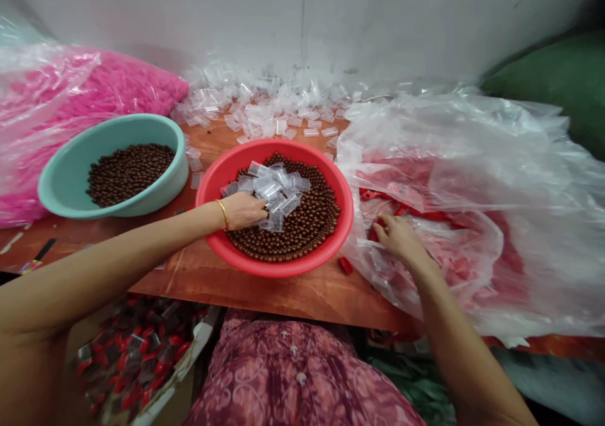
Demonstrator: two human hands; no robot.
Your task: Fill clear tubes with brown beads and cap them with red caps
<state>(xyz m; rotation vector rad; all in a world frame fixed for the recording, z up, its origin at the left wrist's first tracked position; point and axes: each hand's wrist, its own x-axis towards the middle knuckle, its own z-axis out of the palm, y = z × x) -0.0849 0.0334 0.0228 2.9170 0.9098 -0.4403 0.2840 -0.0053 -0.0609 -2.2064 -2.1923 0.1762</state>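
a: head view — what's the left hand (pixel 246 212) doing?
b: fingers bent close together, touching clear cases (pixel 271 191) atop brown beads (pixel 302 230) inside the red basin (pixel 283 269). can't tell if one's pinched.
a: and the right hand (pixel 401 240)?
b: fingers curled at red pieces (pixel 371 194) in the plastic bag (pixel 472 155) — can't tell whether they're closed on any.

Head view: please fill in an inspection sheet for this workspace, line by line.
Surface: reddish-brown tabletop, partly covered.
Work items: red basin holding brown beads with clear plastic cases on top; clear plastic bag with red pieces.
Clutter: clear pieces strewn near the pale wall; loose red piece beside the basin.
Hands: left hand at the clear cases; right hand at the bag's red pieces; grips unclear.
Cables: nothing seen.
Surroundings: teal basin, bag of pink pieces, green sack.
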